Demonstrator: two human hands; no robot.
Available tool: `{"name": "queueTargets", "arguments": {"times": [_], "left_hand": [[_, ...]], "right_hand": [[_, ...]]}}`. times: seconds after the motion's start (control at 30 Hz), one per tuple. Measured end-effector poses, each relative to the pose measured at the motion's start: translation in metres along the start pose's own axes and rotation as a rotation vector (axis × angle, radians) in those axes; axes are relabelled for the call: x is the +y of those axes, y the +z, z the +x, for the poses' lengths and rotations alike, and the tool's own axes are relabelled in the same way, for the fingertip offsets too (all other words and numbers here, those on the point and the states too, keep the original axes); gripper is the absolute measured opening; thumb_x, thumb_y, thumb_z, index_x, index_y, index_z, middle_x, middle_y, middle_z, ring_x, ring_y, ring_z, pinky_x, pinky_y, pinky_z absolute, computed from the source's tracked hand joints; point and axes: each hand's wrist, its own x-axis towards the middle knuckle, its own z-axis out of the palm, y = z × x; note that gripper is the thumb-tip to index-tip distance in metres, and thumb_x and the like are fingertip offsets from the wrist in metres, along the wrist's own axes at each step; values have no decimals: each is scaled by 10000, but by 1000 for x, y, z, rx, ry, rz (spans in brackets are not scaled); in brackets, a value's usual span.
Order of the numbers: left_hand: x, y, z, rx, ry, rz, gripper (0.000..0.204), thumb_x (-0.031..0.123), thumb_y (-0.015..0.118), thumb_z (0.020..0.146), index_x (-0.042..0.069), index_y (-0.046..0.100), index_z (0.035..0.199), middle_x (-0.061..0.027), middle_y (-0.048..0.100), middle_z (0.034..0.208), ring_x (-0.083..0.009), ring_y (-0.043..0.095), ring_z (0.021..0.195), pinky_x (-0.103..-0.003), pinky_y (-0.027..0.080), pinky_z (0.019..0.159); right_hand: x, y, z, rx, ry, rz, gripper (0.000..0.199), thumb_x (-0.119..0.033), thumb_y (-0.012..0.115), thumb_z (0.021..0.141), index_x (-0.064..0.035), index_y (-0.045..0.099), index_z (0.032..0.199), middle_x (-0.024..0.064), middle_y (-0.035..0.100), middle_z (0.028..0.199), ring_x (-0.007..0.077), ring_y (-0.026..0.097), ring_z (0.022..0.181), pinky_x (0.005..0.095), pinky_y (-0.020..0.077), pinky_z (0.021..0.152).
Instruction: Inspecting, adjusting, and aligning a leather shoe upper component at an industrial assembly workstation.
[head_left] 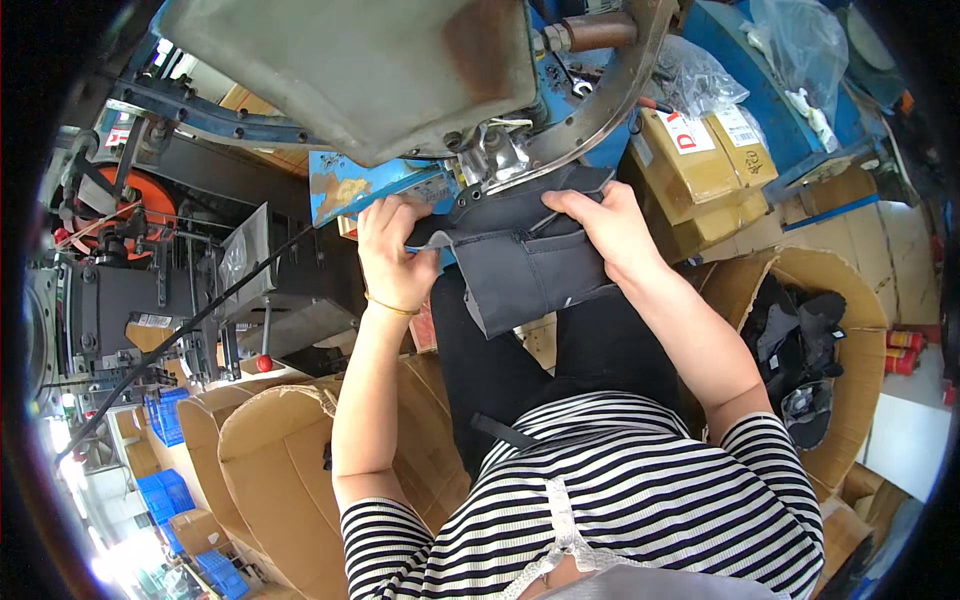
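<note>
Left hand [393, 250]: fingers curled, nearly closed, thumb and fingers pinching the left edge of the dark grey fabric piece [535, 275]. Right hand [612, 232]: partly closed on its upper right edge, thumb on top; fingertips hidden. Fabric lies just below the metal machine fitting [492, 155], above the lap; contact with the fitting cannot be told.

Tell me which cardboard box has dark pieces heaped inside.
The open round-walled box right of your right arm: dark pieces show inside. The labelled box is shut; the big left box shows mostly bare cardboard.
</note>
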Motion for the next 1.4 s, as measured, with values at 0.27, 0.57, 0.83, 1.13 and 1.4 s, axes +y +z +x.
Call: {"name": "queueTargets", "arguments": {"times": [0.27, 0.57, 0.83, 1.13, 1.4], "left_hand": [[-1, 2, -9, -23, -43, 16, 281, 41, 678, 550, 48, 571, 810, -85, 563, 816, -308, 533, 831, -387, 390, 778], [0, 2, -13, -14, -38, -4, 318, 67, 664, 515, 42, 569, 817, -90, 568, 841, -310, 523, 824, -380, 389, 792], [-8, -7, -15, 10, -49, 5, 317, 49, 629, 511, 30, 568, 822, -99, 575, 864, -320, 537, 849, -379, 392, 803], [-7, -12, -25, -94, -154, -42, 278, 40, 683, 547, 50, 565, 798, -86, 550, 815, -306, 531, 821, -379, 387, 749], [-5, -24, -3, -109, -180, 4, 306, 73, 796, 574, 49, 574, 784, -81, 570, 775, -301, 553, 807, -378, 397, 736]], "right_hand": [[-2, 0, 4, -30, 86, -54, 193, -84, 693, 787, 65, 661, 906, 104, 686, 801, 154, 653, 655, 264, 520, 588], [6, -2, 4, -8, -62, -40, 157, -93, 663, 819, 34, 661, 912, 54, 673, 812, 109, 617, 690, 254, 493, 628], [7, 8, 6, -60, -203, -96, 202, -110, 659, 831, 38, 651, 968, 44, 673, 861, 88, 604, 753, 239, 481, 676], [1, 11, 9, -115, -78, -137, 176, -94, 658, 824, 35, 659, 943, 59, 683, 847, 108, 625, 712, 243, 489, 640], [13, 13, 3, 4, 13, -24, 105, -85, 670, 809, 16, 671, 835, 71, 685, 781, 129, 635, 646, 261, 499, 593]]}}
